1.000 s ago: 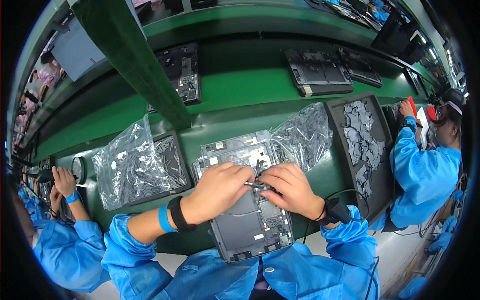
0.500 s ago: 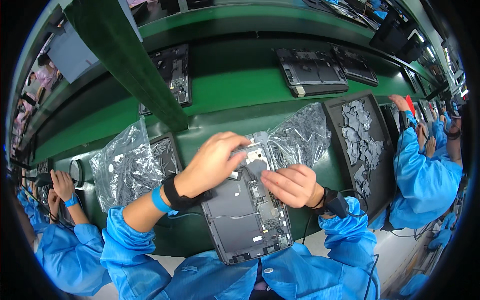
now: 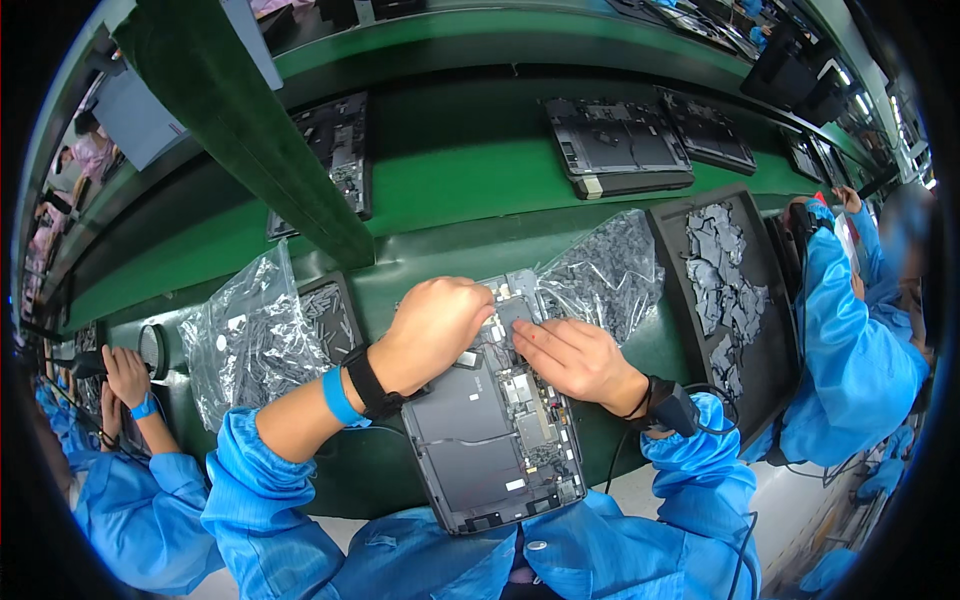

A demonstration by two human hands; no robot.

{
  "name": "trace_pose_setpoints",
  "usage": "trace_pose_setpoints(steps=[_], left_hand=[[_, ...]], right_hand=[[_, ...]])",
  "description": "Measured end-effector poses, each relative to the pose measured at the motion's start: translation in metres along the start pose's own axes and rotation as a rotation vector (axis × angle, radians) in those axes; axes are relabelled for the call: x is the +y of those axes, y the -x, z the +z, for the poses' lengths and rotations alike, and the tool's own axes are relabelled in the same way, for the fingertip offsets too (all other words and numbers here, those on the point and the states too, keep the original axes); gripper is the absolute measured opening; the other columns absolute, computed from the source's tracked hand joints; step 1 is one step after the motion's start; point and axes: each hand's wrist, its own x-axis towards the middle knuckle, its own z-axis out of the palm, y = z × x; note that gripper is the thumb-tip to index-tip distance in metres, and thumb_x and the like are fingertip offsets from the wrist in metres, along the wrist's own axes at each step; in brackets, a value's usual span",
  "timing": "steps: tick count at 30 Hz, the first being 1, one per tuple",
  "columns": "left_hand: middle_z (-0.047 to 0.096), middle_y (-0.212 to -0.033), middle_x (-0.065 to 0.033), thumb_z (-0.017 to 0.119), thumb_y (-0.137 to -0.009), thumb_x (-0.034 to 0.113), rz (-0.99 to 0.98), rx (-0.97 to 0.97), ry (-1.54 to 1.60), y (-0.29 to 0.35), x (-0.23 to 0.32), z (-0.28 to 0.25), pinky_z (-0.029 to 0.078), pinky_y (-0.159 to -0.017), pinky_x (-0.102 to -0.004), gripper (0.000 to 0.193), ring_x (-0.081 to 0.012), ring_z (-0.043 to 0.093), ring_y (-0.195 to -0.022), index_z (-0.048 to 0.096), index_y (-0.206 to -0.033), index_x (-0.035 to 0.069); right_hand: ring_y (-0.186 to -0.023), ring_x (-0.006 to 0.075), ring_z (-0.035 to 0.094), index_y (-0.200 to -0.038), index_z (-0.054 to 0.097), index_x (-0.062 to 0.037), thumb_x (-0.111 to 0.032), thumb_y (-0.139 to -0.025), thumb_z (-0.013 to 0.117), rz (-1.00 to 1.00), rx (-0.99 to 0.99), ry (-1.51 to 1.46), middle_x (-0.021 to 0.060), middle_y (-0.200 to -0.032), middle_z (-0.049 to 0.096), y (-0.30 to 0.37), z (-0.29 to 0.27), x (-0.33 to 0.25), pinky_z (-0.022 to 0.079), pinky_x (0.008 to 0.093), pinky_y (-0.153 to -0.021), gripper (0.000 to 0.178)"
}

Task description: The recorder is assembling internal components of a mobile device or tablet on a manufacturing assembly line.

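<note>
An opened device (image 3: pixel 490 425) is at the lower centre of the frame. The left hand (image 3: pixel 437 325) curls over its upper part, the right hand (image 3: pixel 575 362) just beside; whether either grips anything, I cannot tell. Right of centre lies a plastic bag (image 3: pixel 608 272)

Brt light, glare on L plastic bag (image 3: pixel 245 345), edges fisheye-bent w/ blk rim, far R prob blurred.

Opened tablet (image 3: pixel 480 405) w/ L hand (image 3: pixel 437 325), R hand (image 3: pixel 577 358) at far end
</note>
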Motion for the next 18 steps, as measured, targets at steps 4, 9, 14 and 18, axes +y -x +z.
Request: trace_pose_setpoints(steps=[4,9,14,18], left_hand=[[0.069,-0.085,-0.0154,0.067,-0.084,0.012,0.015,0.007,-0.008,-0.004,0.004,0.002,0.053,-0.073,-0.0417,0.012,-0.0346,0.066,-0.08,0.071,-0.088,0.001],[0.067,-0.081,-0.0154,0.067,-0.084,0.012,0.008,0.003,-0.071,-0.006,0.004,0.003,0.052,-0.071,-0.0432,0.012,-0.0347,0.065,-0.078,0.069,-0.084,0.001],[0.067,-0.081,-0.0153,0.066,-0.084,0.011,0.043,-0.017,-0.073,-0.007,0.0,0.004,0.052,-0.071,-0.0436,0.011,-0.0351,0.065,-0.079,0.068,-0.084,0.001],[0.067,-0.083,-0.0154,0.065,-0.084,0.009,0.057,-0.048,-0.117,-0.001,0.002,0.005,0.052,-0.072,-0.0437,0.01,-0.0356,0.064,-0.079,0.068,-0.087,0.0]], right_hand=[[-0.088,0.0199,0.063,-0.094,0.068,-0.0004,-0.009,-0.071,0.066,0.084,0.015,-0.121,0.0084,-0.103,0.069,-0.005,-0.004,-0.001,0.048,0.0276,-0.065,0.024],[-0.093,0.0182,0.063,-0.092,0.072,-0.0106,-0.016,-0.074,0.075,0.21,-0.02,-0.057,-0.0035,-0.107,0.071,-0.004,-0.004,0.002,0.045,0.0304,-0.071,0.019],[-0.104,0.022,0.06,-0.094,0.071,-0.0041,-0.015,-0.071,0.067,0.195,-0.123,-0.061,0.0049,-0.111,0.069,-0.011,-0.011,-0.001,0.046,0.0322,-0.08,0.026],[-0.113,0.0302,0.057,-0.104,0.068,0.0083,-0.015,-0.073,0.061,0.133,-0.385,0.095,0.0185,-0.114,0.067,-0.021,-0.022,-0.019,0.042,0.0363,-0.093,0.04]])
